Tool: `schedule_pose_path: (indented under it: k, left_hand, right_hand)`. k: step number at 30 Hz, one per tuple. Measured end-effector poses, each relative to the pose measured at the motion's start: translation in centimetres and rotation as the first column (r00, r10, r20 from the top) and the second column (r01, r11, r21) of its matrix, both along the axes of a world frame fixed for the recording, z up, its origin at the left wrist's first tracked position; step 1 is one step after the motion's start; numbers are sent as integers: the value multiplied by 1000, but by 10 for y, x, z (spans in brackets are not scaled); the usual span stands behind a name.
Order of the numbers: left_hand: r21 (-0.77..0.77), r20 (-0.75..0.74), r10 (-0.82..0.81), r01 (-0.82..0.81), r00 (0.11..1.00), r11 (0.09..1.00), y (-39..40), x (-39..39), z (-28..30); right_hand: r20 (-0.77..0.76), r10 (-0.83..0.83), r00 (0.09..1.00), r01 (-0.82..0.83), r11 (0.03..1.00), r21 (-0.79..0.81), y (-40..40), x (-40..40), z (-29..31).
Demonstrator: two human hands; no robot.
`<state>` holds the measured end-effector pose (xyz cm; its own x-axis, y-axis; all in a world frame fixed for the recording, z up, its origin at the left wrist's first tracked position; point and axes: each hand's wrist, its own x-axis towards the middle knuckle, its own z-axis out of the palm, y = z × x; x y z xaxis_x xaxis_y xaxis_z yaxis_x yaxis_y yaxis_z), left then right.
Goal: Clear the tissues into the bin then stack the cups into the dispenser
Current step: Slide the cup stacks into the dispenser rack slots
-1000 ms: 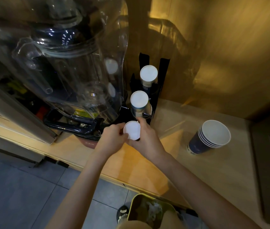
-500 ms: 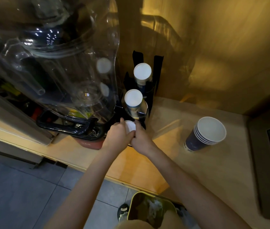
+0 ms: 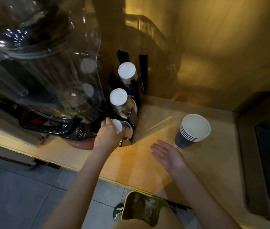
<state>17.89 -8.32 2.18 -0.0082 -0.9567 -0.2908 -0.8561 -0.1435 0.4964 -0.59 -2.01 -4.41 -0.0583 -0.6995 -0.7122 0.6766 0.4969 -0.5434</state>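
Wooden counter beside a water dispenser: the right hand is leaving the cup.
Bin [image 3: 131, 198] holding tissues nearest; right hand [image 3: 167, 154], now empty and spread, is heading toward the stacked cups [image 3: 192, 131]; left hand [image 3: 108, 135] alone is seating an inverted cup [image 3: 117, 127] in the black cup dispenser [image 3: 143, 70].

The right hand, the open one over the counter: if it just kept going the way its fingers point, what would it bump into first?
Probably the black cup dispenser. The right hand is open, palm up, fingers pointing up-left across bare counter. The stack of blue cups sits off to its right, outside that line. Depth is unclear from one view.
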Motion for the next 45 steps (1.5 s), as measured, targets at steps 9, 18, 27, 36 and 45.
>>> schedule_pose_path:
  k: [9,18,27,36,45]
  left_hand:
    - [-571,-287,-192,-7,938,821,44,-81,48]
    - [-126,-77,-441,430,894,894,23,-202,10]
    - [-110,-4,-323,320,946,941,23,-207,4]
    - [-276,-140,-285,239,948,931,21,-170,42]
    - [-399,-315,-324,186,892,898,-2,-109,83]
  right_hand:
    - [333,-311,890,225,935,274,12,-87,-13]
    - [463,-338,819,285,941,182,-4,-106,-9]
    - [435,-355,828,281,933,226,-6,-116,1]
    - [375,-198,905,211,977,6,-25,-123,37]
    - [298,115,948,6,927,-376,-62,-92,103]
